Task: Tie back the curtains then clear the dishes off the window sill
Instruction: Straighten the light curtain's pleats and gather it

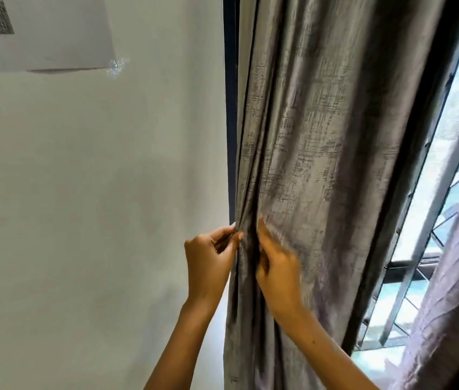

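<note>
A grey textured curtain (321, 153) hangs gathered in folds beside the white wall. My left hand (208, 260) pinches the curtain's left edge between thumb and fingers. My right hand (276, 263) presses into a dark fold just to the right of it, fingers tucked among the cloth. A second curtain (447, 291), purplish grey, hangs at the right edge of view. No tie-back, dishes or window sill can be seen.
A white wall (96, 192) fills the left half, with a sheet of paper (45, 29) taped high up. Between the two curtains a window (430, 220) shows with metal frame bars and a grille.
</note>
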